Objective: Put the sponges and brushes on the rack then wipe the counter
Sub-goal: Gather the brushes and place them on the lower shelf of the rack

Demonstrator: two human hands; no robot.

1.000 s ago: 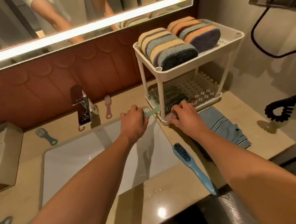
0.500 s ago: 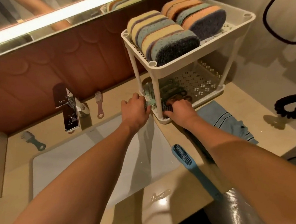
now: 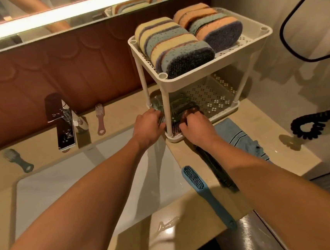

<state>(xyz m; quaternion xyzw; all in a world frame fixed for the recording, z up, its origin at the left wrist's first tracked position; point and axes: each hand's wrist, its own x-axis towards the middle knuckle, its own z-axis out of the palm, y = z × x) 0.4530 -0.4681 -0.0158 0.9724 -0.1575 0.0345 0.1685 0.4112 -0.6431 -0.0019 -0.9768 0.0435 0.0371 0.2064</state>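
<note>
Four brushes, perhaps, on beige counter.

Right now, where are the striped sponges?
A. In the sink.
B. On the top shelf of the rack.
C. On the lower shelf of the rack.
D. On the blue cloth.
B: both rows of sponges stand on edge on the top shelf of the rack, while its lower shelf holds brushes.
</note>
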